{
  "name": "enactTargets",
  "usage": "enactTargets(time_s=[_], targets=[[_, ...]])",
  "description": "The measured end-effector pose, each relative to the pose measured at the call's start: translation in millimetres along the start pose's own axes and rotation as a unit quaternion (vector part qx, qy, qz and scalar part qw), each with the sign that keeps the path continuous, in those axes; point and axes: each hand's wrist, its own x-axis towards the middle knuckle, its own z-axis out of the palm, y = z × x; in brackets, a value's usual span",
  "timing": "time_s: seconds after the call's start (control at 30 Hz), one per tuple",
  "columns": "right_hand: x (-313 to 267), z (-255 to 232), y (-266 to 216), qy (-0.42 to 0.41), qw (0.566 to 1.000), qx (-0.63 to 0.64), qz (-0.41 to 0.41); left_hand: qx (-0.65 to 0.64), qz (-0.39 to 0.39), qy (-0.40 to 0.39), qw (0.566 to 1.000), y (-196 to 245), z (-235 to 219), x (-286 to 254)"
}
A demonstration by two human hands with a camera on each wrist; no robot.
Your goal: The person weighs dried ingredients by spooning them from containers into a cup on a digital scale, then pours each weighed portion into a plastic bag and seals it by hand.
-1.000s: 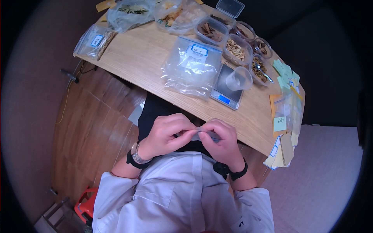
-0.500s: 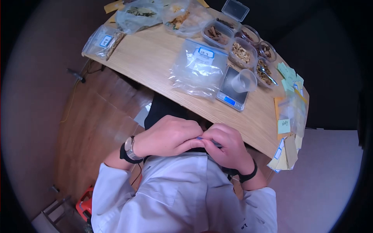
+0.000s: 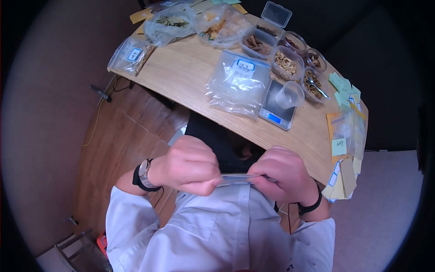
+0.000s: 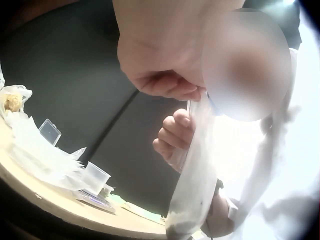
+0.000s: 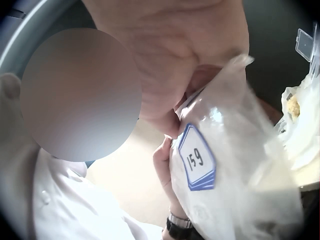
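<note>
Held between both hands over the lap is a clear plastic bag (image 3: 235,179), seen edge-on from the head. In the right wrist view the bag (image 5: 250,160) hangs down and bears a blue-edged label (image 5: 196,157) reading 159. The left hand (image 3: 190,165), with a watch at its wrist, grips one end of the bag's top edge. The right hand (image 3: 285,174) pinches the other end between thumb and curled fingers. Something pale lies at the bottom of the bag (image 4: 192,185) in the left wrist view.
On the wooden table (image 3: 181,68) lie a flat clear bag (image 3: 238,84), a scale (image 3: 275,119) with a plastic cup (image 3: 290,95), several tubs of dried pieces (image 3: 286,63), and filled bags (image 3: 170,22). Papers and packets (image 3: 342,177) line the right edge.
The hands, close together before, have moved apart, so more of the bag's top edge shows between them. The table has shifted slightly right in the head view.
</note>
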Motion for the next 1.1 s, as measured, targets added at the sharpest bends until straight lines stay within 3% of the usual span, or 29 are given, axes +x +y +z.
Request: enactTargets(time_s=[0.43, 0.53, 0.6, 0.63, 0.67, 0.73, 0.77, 0.83, 0.93, 1.03, 1.1], targets=[[-57, -20, 24, 0.033, 0.995, 0.004, 0.097, -0.016, -0.037, 0.022, 0.999, 0, 8, -24], [-80, -27, 35, 0.071, 0.985, -0.055, 0.147, -0.052, -0.053, 0.025, 0.997, 0, 3, -21], [-88, -31, 37, 0.176, 0.966, -0.017, 0.191, -0.068, -0.066, 0.028, 0.995, -2, 7, -13], [-64, -26, 18, 0.186, 0.977, -0.025, 0.105, -0.043, -0.051, -0.009, 0.998, -6, 17, -6], [-53, -15, 12, 0.193, 0.975, -0.024, 0.107, -0.019, -0.037, -0.047, 0.998, -8, 27, 1], [-42, -4, 5, 0.113, 0.99, -0.056, 0.063, -0.011, -0.03, -0.073, 0.997, -9, 37, 8], [-47, -6, 12, 0.124, 0.988, -0.06, 0.063, -0.013, -0.027, -0.079, 0.996, -9, 38, 11], [-61, -10, 36, 0.049, 0.997, -0.039, 0.042, -0.007, -0.047, -0.091, 0.995, -5, 36, 12], [-74, -9, 41, 0.047, 0.998, 0.0, 0.033, 0.043, -0.089, -0.117, 0.988, -3, 29, 11], [-71, -20, 39, 0.025, 0.997, -0.068, 0.015, 0.134, -0.146, -0.115, 0.973, 5, 8, 37], [-57, -20, 29, 0.038, 0.995, -0.091, 0.006, 0.208, -0.105, -0.122, 0.965, 11, 12, 63]])
